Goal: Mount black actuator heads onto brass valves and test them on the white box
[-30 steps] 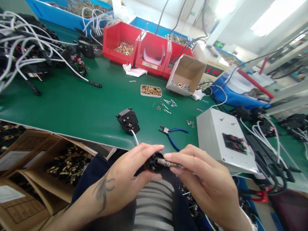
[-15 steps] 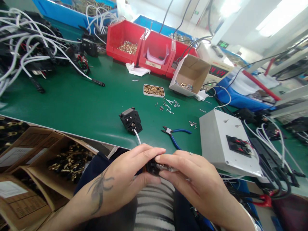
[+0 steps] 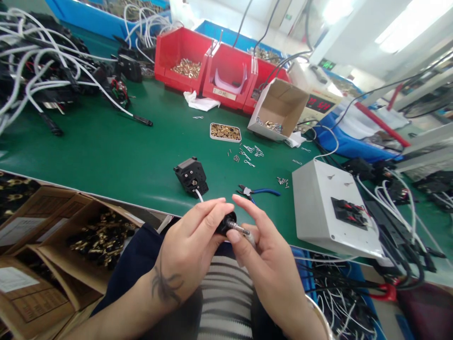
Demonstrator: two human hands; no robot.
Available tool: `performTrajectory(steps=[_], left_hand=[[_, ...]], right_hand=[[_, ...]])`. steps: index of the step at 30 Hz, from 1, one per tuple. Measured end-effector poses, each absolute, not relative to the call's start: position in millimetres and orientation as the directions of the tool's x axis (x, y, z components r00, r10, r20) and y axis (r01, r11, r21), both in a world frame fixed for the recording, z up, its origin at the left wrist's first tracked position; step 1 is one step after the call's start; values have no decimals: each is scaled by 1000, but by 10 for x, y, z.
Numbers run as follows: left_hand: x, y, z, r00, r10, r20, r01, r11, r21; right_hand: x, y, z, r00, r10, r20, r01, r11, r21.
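Observation:
Above my lap, my left hand (image 3: pixel 193 236) is closed around a round black part (image 3: pixel 230 218). Out of that part, toward my right hand, juts a metal shaft (image 3: pixel 240 228) with what looks like a spring around its base. My right hand (image 3: pixel 267 259) has its thumb against the shaft and its other fingers curled behind the tip, with the index finger raised. A pale piece near the tip, by the right fingers, is too blurred to name. Just beyond my hands, a black plug-like housing (image 3: pixel 191 175) with a white cable (image 3: pixel 199 194) lies on the green table (image 3: pixel 141 156).
Blue-handled cutting pliers (image 3: pixel 264 191) lie beyond my right hand. Further back are a small tray of brass pieces (image 3: pixel 225 132), loose clips (image 3: pixel 248 156), red bins (image 3: pixel 184 61) and a cardboard box (image 3: pixel 279 108). A grey metal box (image 3: pixel 318 208) stands right; cartons (image 3: pixel 53 226) stand lower left.
My right hand has turned and opened up somewhat, its index finger lifting off the part. Both hands have shifted slightly, and the metal shaft now shows more.

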State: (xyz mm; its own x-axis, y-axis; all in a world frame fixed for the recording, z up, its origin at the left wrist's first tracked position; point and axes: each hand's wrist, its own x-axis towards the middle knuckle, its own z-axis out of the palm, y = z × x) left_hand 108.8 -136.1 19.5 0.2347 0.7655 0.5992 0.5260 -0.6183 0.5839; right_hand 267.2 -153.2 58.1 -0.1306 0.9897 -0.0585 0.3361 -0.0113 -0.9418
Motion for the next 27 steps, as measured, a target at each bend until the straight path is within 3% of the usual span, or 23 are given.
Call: performTrajectory(steps=[4,8,12,14,18,23,27], left_hand=[[1103,-1343,134,166,739,653,549,-620,561],[1102,-1322,108,159,738,656,444,-647,620],[1118,-1342,81,20,830,558,280,-540,794],[1129,-1364,81,-24,863,504,160,-495,854],[1146,-1393,100,-8,851,525,48,-524,850],[1125,-1376,133,20,830,557,85,-556,827],[1101,-1358,184,110,782,613,337,-609,718]], right_hand=[[2567,-1588,540,-87,996,8,240,29,-970],[2579,-1690,617,-106,971,214,404,239,-883],[2664,-1868,708,-53,919,391,619,337,-709],[2699,-1920,735,-23,902,430,650,340,-679],[2689,-1890,732,-59,897,438,598,383,-704],[2615,-1820,738,-104,894,436,576,411,-706],[2605,-1781,765,-155,892,425,608,425,-670]])
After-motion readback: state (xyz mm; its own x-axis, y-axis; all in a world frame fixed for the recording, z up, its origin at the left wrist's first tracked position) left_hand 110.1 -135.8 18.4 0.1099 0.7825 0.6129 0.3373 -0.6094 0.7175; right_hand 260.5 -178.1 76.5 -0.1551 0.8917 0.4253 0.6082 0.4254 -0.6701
